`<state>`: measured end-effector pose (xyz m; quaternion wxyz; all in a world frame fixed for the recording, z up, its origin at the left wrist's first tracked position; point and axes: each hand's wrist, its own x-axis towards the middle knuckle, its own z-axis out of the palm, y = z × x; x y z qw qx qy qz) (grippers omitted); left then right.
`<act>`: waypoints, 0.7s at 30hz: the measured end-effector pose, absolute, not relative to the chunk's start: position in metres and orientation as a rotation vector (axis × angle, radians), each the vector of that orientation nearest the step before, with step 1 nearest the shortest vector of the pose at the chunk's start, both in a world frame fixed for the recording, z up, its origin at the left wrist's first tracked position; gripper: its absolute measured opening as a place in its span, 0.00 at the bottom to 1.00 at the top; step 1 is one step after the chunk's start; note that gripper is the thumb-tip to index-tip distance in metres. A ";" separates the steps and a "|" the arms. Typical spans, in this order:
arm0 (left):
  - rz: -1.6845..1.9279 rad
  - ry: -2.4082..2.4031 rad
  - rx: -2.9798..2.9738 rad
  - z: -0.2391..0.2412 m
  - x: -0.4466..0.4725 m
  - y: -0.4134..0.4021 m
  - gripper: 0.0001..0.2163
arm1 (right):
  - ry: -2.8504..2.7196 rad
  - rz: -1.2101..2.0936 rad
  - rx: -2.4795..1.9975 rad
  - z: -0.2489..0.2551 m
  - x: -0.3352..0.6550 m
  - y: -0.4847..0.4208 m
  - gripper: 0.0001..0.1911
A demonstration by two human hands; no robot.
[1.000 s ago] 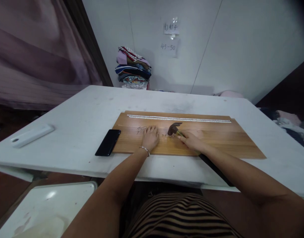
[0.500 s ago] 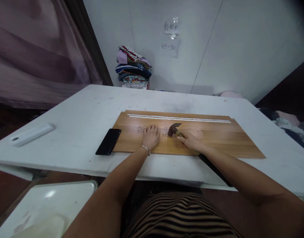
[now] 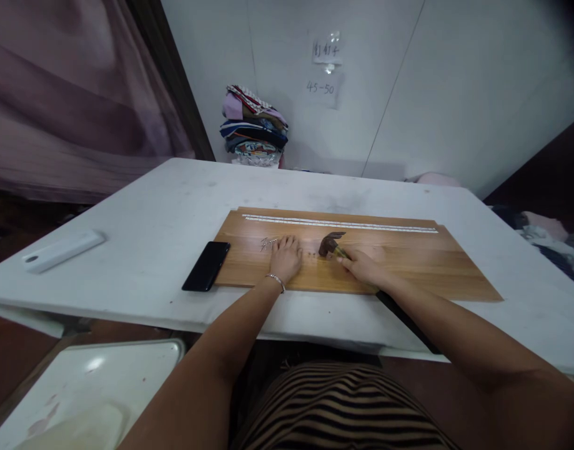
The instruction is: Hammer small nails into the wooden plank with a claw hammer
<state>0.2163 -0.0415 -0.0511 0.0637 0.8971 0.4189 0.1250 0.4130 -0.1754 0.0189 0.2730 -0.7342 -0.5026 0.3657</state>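
Note:
My left hand lies flat on the wooden board, its fingers slightly apart. Just left of its fingertips is a small heap of loose nails. My right hand is wrapped round the handle of a claw hammer, close to the head. The hammer's rusty brown head is at the board's middle, claw pointing away to the right, and its dark grip runs back under my forearm. Between the hammer head and my left hand a few tiny nail heads show on the wood.
Two white measuring strips run along the board's far edge. A black phone overlaps the board's left corner. On the white table a long white object lies far left. Folded clothes are stacked by the wall, and a white stool stands lower left.
The whole view has shifted very slightly. Both hands and the hammer keep their places on the board.

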 end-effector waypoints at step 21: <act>0.464 1.235 2.686 -0.053 0.215 -0.038 0.12 | -1.422 0.938 -2.001 0.014 0.413 -0.176 0.15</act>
